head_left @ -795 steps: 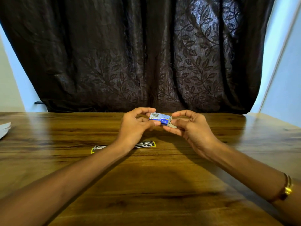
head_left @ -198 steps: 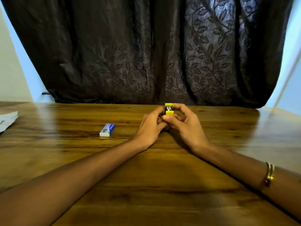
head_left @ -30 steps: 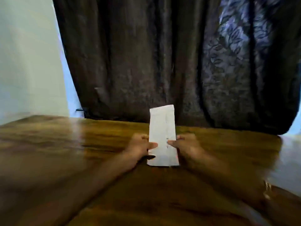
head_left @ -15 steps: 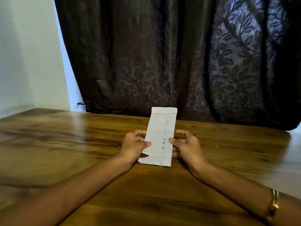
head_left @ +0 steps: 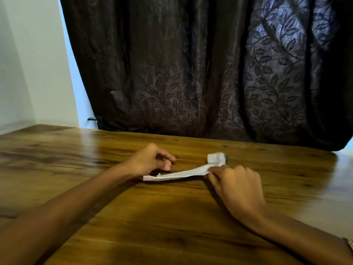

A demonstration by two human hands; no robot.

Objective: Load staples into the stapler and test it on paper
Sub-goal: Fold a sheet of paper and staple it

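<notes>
A folded white paper strip (head_left: 179, 174) lies almost flat across the wooden table (head_left: 133, 217), its right end curled upward. My right hand (head_left: 236, 185) pinches the strip near that raised end. My left hand (head_left: 152, 161) hovers over the strip's left end with its fingers loosely curled and nothing between them. Whether its heel touches the paper is hidden. A small dark object (head_left: 226, 158) peeks out behind the curled end, and I cannot identify it. No stapler or staple box shows clearly.
A dark leaf-patterned curtain (head_left: 191, 73) hangs along the table's far edge. A pale wall (head_left: 28, 64) stands at the left. A bracelet (head_left: 349, 243) sits on my right wrist at the frame's lower right corner.
The paper was held upright between both hands and now lies lowered sideways across the table. My left hand has let go of it. My right hand still grips it, further right.
</notes>
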